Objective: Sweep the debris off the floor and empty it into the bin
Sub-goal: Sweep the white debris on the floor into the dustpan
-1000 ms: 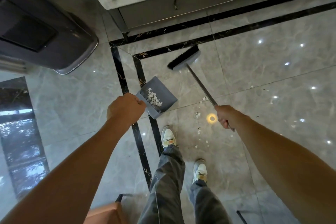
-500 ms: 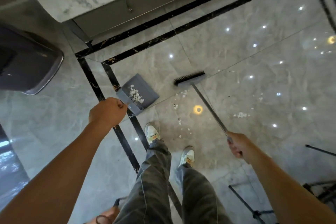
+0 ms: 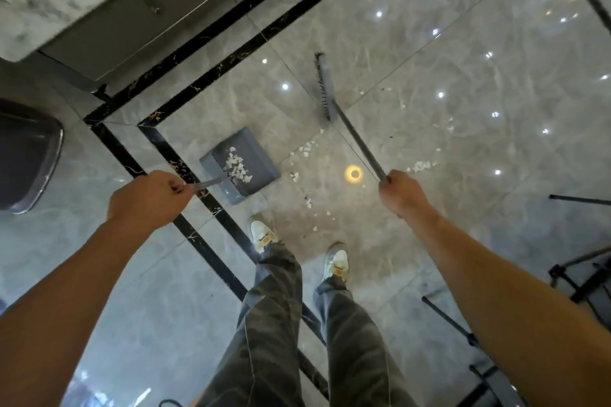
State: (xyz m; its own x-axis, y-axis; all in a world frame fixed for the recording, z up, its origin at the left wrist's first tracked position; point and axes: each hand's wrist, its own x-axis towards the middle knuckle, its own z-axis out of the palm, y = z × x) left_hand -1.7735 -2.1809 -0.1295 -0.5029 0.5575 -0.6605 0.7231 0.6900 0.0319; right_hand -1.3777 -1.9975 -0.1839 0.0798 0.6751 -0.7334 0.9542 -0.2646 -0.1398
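1. Left hand (image 3: 148,198) grips the dustpan (image 3: 256,149) handle (white scraps (image 3: 236,167) already inside).
2. Right hand (image 3: 401,192) grips the broom (image 3: 325,92) stick; the head has swung out past the loose debris (image 3: 305,149) on the floor (image 3: 429,59).
3. Bin (image 3: 26,155) sits far left.

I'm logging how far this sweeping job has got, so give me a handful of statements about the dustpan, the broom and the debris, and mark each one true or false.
1. The left hand grips the dustpan by its handle. True.
2. The dustpan is empty. False: a pile of white scraps lies in it.
3. The right hand holds the broom by its handle. True.
4. The floor is swept clean. False: loose scraps lie on it between the dustpan and the broom's handle.
5. The broom's head sits inside the dustpan. False: it is apart from the dustpan, farther out on the floor.
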